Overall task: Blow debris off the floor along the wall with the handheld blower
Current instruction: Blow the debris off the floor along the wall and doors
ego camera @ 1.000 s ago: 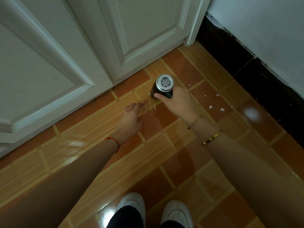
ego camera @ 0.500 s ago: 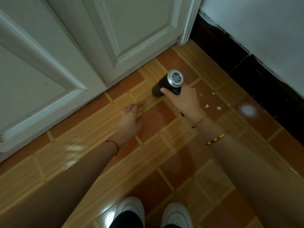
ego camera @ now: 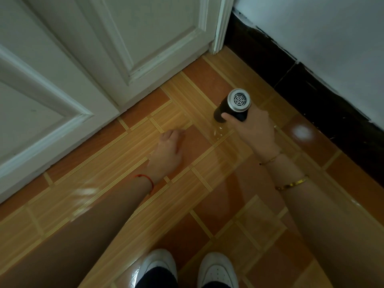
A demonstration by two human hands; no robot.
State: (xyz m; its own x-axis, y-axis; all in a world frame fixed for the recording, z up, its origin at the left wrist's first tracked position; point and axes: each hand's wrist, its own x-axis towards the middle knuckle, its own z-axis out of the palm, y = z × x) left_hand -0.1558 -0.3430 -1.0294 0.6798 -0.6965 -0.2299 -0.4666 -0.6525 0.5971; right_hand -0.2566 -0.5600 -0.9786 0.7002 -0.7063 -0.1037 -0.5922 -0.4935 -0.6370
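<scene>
A black cylindrical handheld blower (ego camera: 232,108) with a silver grille at its rear end points down and left at the orange tiled floor (ego camera: 116,154). My right hand (ego camera: 254,129) grips its body, thumb across the front. A few small pale scraps of debris (ego camera: 218,132) lie on the tiles just below the blower's nozzle end. My left hand (ego camera: 169,149) hangs low over the floor left of the blower with its fingers loosely curled, holding nothing.
White panelled doors (ego camera: 99,59) stand along the far left, with a white door frame (ego camera: 220,26) at the corner. A black skirting (ego camera: 311,94) under a white wall (ego camera: 332,30) runs down the right. My white shoes (ego camera: 187,269) are at the bottom edge.
My right hand has carried the blower to the right, toward the black skirting. The white scraps that lay right of the hand are out of sight now. The left hand stays low over the floor.
</scene>
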